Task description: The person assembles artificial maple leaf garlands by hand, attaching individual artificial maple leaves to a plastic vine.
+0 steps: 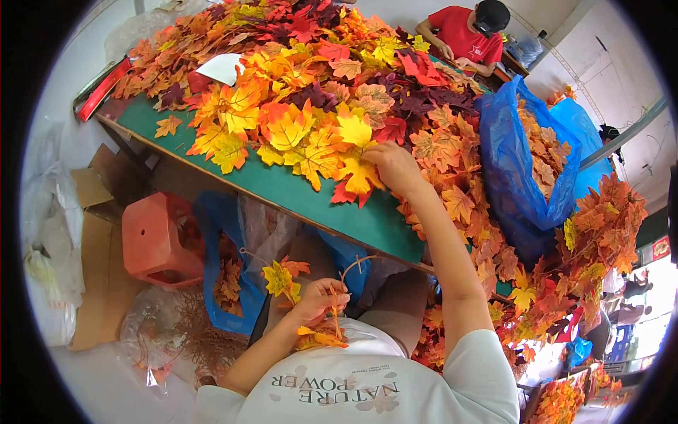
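Observation:
My left hand point(321, 300) is closed round a thin brown artificial twig point(335, 311) in front of my shirt. Yellow and orange fabric maple leaves point(281, 280) hang from this twig on either side of the hand. My right arm stretches over the green table point(353, 215) to the near edge of a big heap of artificial maple leaves point(289, 127). There my right hand point(393, 168) has its fingers curled in at the rim of a yellow maple leaf point(359, 172), seemingly pinching it. The fingertips are partly hidden.
A blue plastic bag point(522, 162) of orange leaves stands at the right, beside more leaf bunches point(604, 233). Below the table are a red stool point(159, 239), a blue bag point(233, 297) and bundled brown stems point(205, 332). Across the table sits a person in red point(462, 39).

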A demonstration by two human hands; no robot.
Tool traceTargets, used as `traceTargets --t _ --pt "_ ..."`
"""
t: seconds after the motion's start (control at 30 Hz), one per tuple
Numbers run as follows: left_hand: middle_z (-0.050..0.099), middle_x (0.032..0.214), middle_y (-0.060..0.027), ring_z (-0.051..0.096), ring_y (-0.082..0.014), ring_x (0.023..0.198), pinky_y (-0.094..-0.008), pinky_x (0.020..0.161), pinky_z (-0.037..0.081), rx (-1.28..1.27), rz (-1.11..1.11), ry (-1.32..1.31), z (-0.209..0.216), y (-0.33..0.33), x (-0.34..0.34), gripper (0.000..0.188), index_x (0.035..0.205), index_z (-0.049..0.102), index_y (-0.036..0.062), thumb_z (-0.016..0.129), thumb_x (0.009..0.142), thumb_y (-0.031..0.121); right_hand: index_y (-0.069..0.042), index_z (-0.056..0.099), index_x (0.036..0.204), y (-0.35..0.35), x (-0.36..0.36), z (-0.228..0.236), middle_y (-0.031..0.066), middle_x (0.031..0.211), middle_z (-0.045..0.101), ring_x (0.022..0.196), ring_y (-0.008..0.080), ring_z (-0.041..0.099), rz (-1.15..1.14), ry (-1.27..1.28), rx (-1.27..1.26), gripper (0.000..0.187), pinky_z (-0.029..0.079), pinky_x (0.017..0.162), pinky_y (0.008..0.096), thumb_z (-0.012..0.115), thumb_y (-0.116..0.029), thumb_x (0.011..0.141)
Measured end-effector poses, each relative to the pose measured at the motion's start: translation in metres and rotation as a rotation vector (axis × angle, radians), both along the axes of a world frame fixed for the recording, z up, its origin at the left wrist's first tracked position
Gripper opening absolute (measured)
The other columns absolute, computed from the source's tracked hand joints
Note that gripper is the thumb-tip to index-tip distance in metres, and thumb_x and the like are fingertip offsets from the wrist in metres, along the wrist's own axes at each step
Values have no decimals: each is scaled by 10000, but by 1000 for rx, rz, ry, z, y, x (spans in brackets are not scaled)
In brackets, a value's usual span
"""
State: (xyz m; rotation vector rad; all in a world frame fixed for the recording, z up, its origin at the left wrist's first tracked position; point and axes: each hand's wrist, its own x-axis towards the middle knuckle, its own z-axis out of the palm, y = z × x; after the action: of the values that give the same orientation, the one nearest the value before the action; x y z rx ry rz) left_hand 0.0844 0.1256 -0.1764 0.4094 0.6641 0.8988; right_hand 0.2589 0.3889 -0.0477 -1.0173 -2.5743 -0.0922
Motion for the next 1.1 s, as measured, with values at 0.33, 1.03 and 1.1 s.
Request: traceTargets --t 0.33,1.03,1.1 --pt "581 704 -51 574 -143 578 -239 519 466 -33 8 -30 -5 2 3 128 853 588 26 676 780 -31 -52 581 887 58 38 19 93 914 507 888 268 531 -372 -238 449 177 488 741 332 584 -19 713" --pt "610 798 -16 573 -66 693 -193 652 472 152 281 274 60 7 64 152 899 603 7 681 774 -28 11 641 937 -247 40 -26 143 926 645 752 164 634 -324 1705 -853 95 554 642 257 581 -1 866" --pt "613 798 -17 574 -65 692 -193 651 471 176 287 297 59 4 68 147 900 604 6 679 777 -27 21 642 944 -253 44 -37 138 927 651 753 159 639 -363 1790 -852 101 551 653 254 593 -13 862"
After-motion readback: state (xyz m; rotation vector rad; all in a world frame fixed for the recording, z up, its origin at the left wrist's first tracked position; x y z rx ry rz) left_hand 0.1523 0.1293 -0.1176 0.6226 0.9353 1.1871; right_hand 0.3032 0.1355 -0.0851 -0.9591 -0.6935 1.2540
